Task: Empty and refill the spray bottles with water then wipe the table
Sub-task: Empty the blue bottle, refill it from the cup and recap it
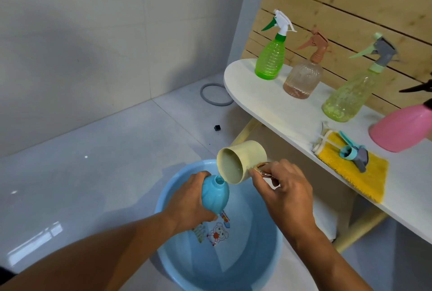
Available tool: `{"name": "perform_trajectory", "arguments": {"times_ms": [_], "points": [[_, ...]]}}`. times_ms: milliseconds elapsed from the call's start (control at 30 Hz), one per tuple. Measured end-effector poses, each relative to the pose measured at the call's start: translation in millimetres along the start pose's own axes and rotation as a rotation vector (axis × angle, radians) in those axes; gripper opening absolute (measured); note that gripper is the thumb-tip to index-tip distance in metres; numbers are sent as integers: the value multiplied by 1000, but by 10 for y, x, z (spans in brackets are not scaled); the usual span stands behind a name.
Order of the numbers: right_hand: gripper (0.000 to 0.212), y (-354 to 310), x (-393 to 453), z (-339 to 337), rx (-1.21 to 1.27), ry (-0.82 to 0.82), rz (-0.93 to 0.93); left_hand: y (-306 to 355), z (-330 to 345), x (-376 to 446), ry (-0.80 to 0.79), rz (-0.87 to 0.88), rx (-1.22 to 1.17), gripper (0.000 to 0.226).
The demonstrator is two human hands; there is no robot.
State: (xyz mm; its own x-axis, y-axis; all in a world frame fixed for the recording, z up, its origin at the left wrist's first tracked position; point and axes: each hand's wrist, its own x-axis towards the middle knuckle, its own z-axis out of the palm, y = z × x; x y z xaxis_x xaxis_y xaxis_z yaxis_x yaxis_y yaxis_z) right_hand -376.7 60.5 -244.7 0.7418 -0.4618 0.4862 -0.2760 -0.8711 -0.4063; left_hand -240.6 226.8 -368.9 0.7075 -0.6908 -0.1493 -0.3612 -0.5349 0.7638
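My left hand [187, 199] grips a blue spray bottle body [214, 193] with no spray head, held over a blue basin [264, 260]. My right hand [282, 187] holds a cream cup [243, 162] by its metal handle, tipped so its rim touches the bottle's open neck. On the white table [275, 108] stand a green spray bottle [271, 56], a brownish clear one [304, 75], a pale green one [348, 94] and a pink one [402, 127]. A yellow cloth [364, 180] lies near the table's edge with a blue and grey spray head [354, 152] on it.
The basin sits on a glossy tiled floor with water in it. A grey ring [214, 94] and a small black cube [217, 127] lie on the floor by the wall. A wooden slat panel [350, 5] backs the table.
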Motion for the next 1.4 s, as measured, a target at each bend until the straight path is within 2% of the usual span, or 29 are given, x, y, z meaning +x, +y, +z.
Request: {"name": "perform_trajectory", "arguments": {"times_ms": [400,667,833,933,1000,1033,1100,1167,1233,1333,1400], "points": [[18,-32,-5,7,-116,113,-142,-31,49,35,5,4,-4,101],[27,56,-6,71,-200,225,-373,-28,44,31,15,19,-5,104],[34,129,-24,51,-237,219,-550,-34,47,32,15,16,-23,102],[35,156,-37,56,-244,211,-588,-41,54,34,8,1,-56,99],[32,153,-47,96,-200,181,-485,-46,56,26,5,-9,-78,98],[29,155,-52,131,-155,155,-361,-53,64,27,5,-14,-93,97],[26,176,-63,219,-34,47,7,-82,84,29,8,-32,-142,97],[32,317,-85,372,81,-111,348,-127,110,40,14,-49,-178,98],[37,543,-138,560,141,-245,570,-182,122,55,22,-59,-194,99],[35,808,-271,876,157,-403,735,-266,105,44,21,-68,-201,95],[32,941,-367,1111,91,-492,749,-328,102,51,33,-82,-196,95]]}}
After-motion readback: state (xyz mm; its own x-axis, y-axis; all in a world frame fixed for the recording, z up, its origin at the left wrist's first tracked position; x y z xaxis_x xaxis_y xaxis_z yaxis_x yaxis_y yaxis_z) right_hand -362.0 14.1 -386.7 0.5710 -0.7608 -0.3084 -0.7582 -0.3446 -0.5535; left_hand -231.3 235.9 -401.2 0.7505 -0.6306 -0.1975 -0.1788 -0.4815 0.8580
